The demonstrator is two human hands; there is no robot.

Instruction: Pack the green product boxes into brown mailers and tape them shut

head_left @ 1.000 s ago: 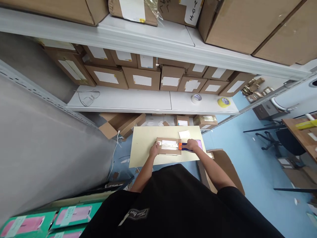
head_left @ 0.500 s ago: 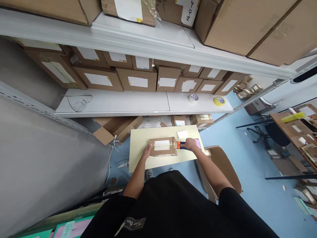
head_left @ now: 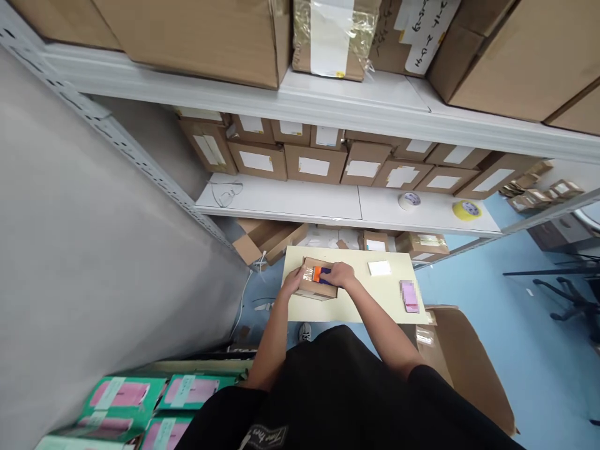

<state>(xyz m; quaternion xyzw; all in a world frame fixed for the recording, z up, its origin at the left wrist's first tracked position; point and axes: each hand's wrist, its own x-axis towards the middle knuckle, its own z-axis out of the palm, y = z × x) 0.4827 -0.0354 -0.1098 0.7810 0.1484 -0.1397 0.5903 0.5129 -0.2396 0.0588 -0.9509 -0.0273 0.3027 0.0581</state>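
Now the right hand (head_left: 341, 275) has its fingers closed around an orange-and-blue tape dispenser (head_left: 320, 274) pressed on top of the small cardboard box (head_left: 317, 287), while the left hand (head_left: 292, 284) wraps the box's left end, fingers curled on it. The box sits near the left edge of the pale bench (head_left: 370, 300). Steady downward pressure and a firm brace should lay tape flat. Right of the box lie a white card (head_left: 379, 268) and a pink item (head_left: 409, 295).
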